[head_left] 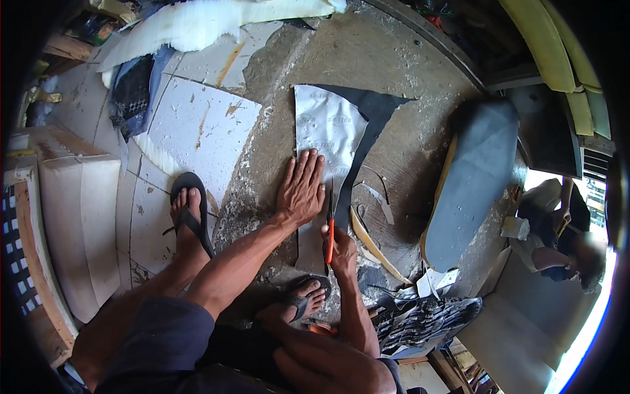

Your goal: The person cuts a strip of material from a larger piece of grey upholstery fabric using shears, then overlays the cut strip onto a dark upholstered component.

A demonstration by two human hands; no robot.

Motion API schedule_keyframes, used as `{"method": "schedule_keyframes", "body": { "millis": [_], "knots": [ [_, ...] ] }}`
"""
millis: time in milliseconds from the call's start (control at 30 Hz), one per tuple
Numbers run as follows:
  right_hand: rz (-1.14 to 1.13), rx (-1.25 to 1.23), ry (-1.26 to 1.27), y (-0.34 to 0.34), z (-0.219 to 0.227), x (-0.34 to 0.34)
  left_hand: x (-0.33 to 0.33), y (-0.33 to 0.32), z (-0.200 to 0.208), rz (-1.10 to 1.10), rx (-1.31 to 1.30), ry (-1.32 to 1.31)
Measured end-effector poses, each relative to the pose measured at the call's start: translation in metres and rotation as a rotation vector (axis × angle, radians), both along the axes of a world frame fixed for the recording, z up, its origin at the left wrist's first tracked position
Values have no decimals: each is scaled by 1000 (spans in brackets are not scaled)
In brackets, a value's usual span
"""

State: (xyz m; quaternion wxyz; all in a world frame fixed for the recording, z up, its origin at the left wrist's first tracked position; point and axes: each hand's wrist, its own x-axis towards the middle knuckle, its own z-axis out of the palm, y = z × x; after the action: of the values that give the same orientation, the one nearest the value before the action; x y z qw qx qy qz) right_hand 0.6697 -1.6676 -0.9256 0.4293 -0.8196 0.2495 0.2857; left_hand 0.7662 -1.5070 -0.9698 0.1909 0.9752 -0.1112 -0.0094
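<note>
A sheet of upholstery material lies on the floor, its silver-grey printed backing (328, 125) facing up. Beside and partly beneath it is a black piece (375, 108) that tapers to a point at the far right. My left hand (302, 189) presses flat on the silver sheet, fingers stretched out together. In my right hand (343, 253) are orange-handled scissors (330, 238), gripped by the handles. Their dark blades point away from me and lie at the silver sheet, near its border with the black strip. Whether the blades are parted is hard to tell.
A long grey-black seat cushion (469, 190) lies to the right. Curved offcuts (374, 246) and a dark shredded pile (426, 322) lie nearer. White tiles (190, 118), foam (197, 26) and a cream padded piece (82, 217) are at left. Another person (558, 223) sits at far right.
</note>
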Motion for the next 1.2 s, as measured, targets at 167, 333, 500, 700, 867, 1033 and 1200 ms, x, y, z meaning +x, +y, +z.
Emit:
{"method": "schedule_keyframes", "body": {
  "millis": [167, 333, 500, 700, 867, 1033, 1200],
  "knots": [
    [22, -53, 7, -3, 7, 3, -5, -8, 1, 3, -17, 12],
    [-78, 118, -8, -2, -1, 12, -6, -4, 0, -3, 39, 16],
    [-43, 38, -17, 4, 13, 19, -6, -7, -1, 7, -20, 1],
    [-40, 113, -74, 4, 2, 29, -4, 0, -2, -8, -9, 23],
    [-41, 62, -36, 5, 10, 36, 1, 0, 1, -50, -57, 14],
    [-75, 99, -22, 4, 15, 37, 21, 6, -2, 114, -262, 9],
    [-22, 80, -51, 12, 20, 41, 122, 21, -19, 751, -409, -31]
  ]
}}
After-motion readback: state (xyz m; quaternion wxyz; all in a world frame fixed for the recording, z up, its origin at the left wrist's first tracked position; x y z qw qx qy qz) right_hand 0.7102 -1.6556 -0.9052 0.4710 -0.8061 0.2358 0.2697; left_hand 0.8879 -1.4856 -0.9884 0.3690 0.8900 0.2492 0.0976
